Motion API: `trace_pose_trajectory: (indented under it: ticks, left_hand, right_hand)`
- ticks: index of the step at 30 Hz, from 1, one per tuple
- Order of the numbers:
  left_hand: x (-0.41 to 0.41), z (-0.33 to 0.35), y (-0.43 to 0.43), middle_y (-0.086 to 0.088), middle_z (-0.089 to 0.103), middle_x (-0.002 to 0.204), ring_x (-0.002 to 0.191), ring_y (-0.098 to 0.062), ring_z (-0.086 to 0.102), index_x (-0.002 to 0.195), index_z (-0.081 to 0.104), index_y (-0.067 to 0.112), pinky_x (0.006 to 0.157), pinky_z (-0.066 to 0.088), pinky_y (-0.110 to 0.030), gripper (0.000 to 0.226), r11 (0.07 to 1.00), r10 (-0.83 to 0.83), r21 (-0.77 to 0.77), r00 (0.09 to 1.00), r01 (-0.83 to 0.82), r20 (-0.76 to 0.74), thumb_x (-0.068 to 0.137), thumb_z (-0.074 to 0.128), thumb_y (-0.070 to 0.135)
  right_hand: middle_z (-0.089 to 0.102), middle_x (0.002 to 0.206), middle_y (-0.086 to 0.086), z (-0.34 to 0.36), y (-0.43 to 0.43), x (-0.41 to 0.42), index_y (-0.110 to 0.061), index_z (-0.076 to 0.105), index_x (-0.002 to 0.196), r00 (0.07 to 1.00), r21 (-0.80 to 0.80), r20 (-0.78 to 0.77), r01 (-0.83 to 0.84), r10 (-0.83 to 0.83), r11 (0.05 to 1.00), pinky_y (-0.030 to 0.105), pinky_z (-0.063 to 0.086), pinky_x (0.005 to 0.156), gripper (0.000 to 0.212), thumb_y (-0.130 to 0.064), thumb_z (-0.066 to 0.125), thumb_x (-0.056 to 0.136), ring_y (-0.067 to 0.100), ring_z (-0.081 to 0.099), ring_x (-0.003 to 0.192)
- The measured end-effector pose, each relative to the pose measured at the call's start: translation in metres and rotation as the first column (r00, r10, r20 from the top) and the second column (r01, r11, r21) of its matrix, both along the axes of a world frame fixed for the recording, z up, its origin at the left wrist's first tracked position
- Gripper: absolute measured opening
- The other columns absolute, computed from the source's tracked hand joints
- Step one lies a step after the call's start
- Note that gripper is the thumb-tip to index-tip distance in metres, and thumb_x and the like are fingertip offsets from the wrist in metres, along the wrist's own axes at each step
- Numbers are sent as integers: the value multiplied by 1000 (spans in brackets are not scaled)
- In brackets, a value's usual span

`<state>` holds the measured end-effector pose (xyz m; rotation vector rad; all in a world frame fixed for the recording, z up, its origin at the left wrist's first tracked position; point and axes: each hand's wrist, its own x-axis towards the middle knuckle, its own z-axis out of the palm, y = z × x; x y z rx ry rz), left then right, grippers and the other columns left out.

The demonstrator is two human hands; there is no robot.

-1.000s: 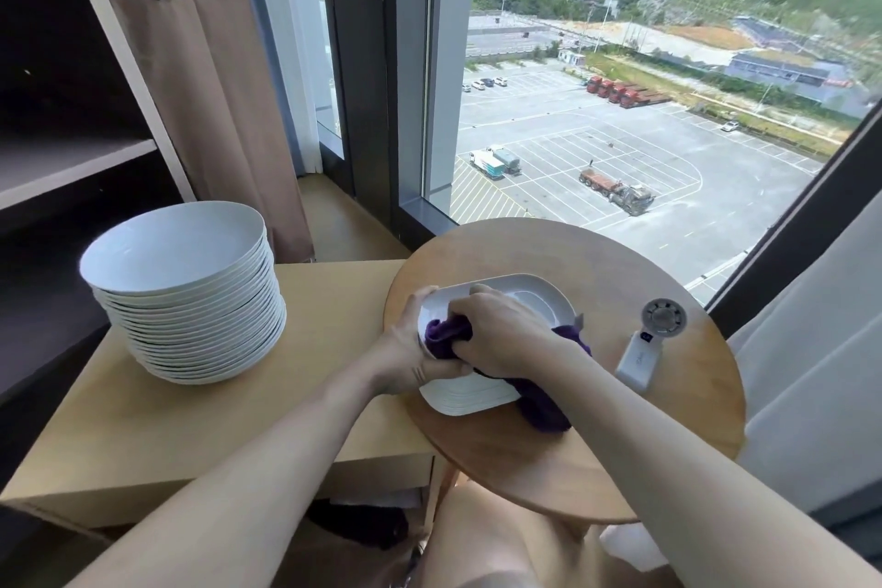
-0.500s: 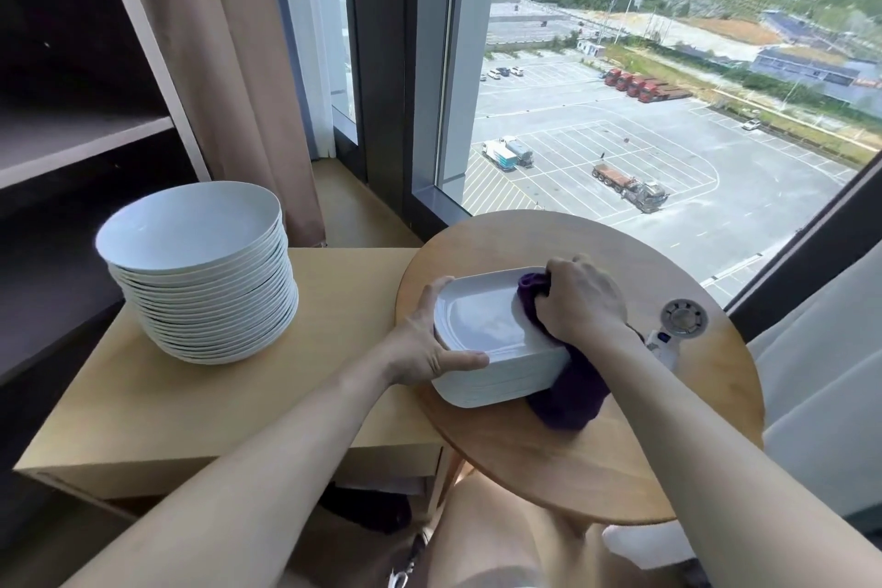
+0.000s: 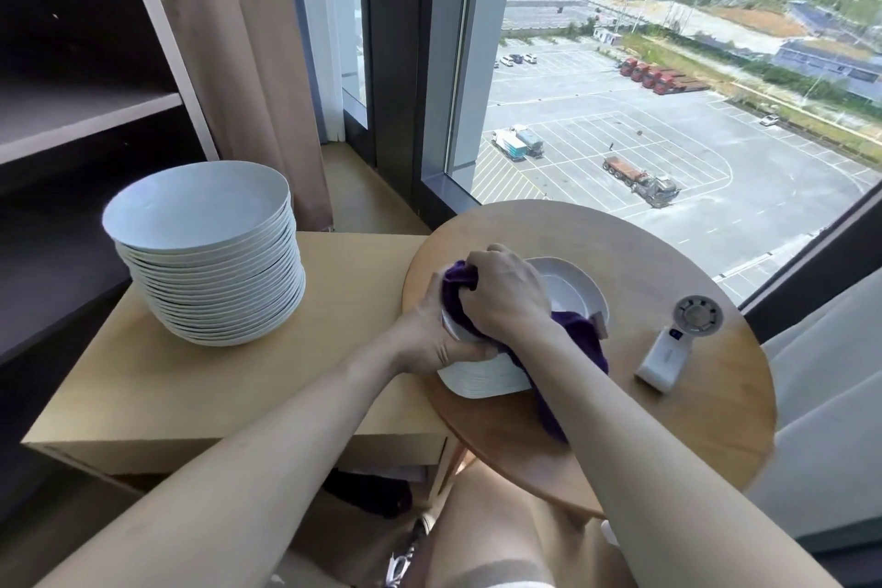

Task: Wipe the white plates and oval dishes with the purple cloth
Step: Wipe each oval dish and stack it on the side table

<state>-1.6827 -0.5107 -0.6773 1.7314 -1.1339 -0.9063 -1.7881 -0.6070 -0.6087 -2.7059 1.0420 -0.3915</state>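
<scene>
A stack of white oval dishes sits on the round wooden table. My right hand grips the bunched purple cloth and presses it onto the left part of the top dish. The cloth's loose end trails over the stack's near side. My left hand holds the stack's left edge, thumb on the near rim. A tall stack of round white plates stands on the rectangular wooden side table to the left.
A small white handheld fan lies on the round table right of the dishes. Dark shelving and a brown curtain stand at the left. A large window is straight ahead, and a pale curtain hangs at the right.
My right hand has swept the cloth from the dish's right side back to its left side, over my left hand. My left hand kept hold of the stack's edge.
</scene>
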Motion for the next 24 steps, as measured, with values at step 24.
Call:
trace_pose_trajectory:
  ticks: [24]
  left_hand:
    - [-3,12,6,5,47,139,128,-21,51,152,12,53,110,45,-35,123,997,-37,73,999,36,16,61,94,55]
  right_hand:
    - [54,103,-1,10,-19,-81,-24,54,82,975,79,-108,203,-194,976,34,38,75,2,-24,57,82,26,53,96]
